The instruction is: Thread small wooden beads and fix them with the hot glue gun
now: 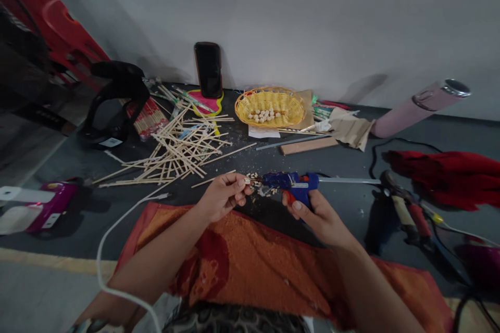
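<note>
So the main container here is a yellow basket, sitting at the back of the table near the wall, with a bunch of small pale bits in the bottom, mostly toward its near side. Too small for me to say what they are. Off to the left there's a red packet with thin sticks in it, right beside a big loose pile of sticks. The pink bottle is over on the right; can't see what's inside. Up front, the left hand is pinching a tiny pale piece between thumb and fingers, right at the nozzle end of the glue gun. The right hand is wrapped around that gun's handle, and a glue stick pokes out the back. More crumbs are scattered under the nozzle, beyond the orange towel.
</note>
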Demonstrator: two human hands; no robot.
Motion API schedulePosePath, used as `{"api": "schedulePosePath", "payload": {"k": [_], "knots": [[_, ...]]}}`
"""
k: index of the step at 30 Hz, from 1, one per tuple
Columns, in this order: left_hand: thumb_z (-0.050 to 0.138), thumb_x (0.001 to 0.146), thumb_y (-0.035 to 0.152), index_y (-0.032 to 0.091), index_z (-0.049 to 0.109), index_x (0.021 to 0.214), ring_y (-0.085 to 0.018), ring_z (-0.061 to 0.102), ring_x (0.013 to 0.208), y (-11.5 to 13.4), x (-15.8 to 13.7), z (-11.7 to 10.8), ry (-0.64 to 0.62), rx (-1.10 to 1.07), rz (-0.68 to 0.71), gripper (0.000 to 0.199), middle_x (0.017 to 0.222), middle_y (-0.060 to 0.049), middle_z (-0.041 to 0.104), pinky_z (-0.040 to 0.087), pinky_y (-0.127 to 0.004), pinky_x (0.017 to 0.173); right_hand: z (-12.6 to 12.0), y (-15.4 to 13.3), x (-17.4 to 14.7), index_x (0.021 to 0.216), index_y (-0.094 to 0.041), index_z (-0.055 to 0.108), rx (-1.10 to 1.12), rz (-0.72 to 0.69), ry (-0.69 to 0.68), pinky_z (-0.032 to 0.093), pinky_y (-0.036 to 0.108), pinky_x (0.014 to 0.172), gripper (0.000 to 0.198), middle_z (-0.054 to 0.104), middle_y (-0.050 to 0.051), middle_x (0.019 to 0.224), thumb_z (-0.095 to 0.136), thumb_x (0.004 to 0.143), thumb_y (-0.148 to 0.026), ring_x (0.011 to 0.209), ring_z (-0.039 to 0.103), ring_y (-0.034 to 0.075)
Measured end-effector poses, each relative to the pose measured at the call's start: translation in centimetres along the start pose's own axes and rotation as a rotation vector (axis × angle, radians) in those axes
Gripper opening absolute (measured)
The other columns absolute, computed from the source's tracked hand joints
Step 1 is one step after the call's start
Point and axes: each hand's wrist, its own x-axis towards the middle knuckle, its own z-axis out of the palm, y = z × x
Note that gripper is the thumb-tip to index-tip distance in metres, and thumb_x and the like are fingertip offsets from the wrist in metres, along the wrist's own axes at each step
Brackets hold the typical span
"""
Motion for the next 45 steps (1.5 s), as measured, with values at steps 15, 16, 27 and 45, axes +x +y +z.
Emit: {"api": "schedulePosePath", "payload": {"k": [15,16,27,45], "knots": [[0.072,0.073,0.027,0.011,0.064,0.081,-0.004,0.043,0.045,-0.1,0.2,-0.2,0.015,0.009,0.009,0.019,0.065,-0.005,0.064,0.041,-0.019,0.048,-0.1,0.1,-0.1,0.096,-0.021,0.055,-0.061,-0.025,0.050,0.039,0.026,0.059,0.020,0.054,0.002,0.074,0.052,0.089,-0.038,0.062,0.047,0.014],[0.072,0.072,0.027,0.012,0.064,0.081,-0.004,0.043,0.045,-0.1,0.2,-0.2,0.018,0.014,0.010,0.019,0.065,-0.005,0.063,0.041,-0.019,0.048,-0.1,0.2,-0.2,0.096,-0.021,0.055,-0.062,-0.025,0.051,0.039,0.026,0.059,0.019,0.055,0.002,0.074,0.052,0.089,-0.038,0.063,0.047,0.014],[0.069,0.075,0.026,0.011,0.064,0.082,-0.004,0.043,0.046,-0.2,0.3,-0.2,0.011,0.041,0.056,0.017,0.065,-0.003,0.063,0.041,-0.019,0.049,-0.3,0.4,-0.1,0.100,-0.020,0.053,-0.087,-0.034,0.014,0.039,0.025,0.061,0.017,0.055,0.002,0.079,0.049,0.091,-0.034,0.065,0.046,0.013],[0.069,0.075,0.028,0.010,0.063,0.080,-0.003,0.041,0.049,-0.2,0.3,-0.2,0.021,0.040,0.068,0.019,0.069,-0.002,0.058,0.040,-0.018,0.049,-1.6,0.7,1.0,0.101,-0.021,0.055,0.351,-0.006,0.266,0.040,0.025,0.057,0.023,0.055,0.000,0.074,0.056,0.086,-0.038,0.060,0.048,0.011]]}}
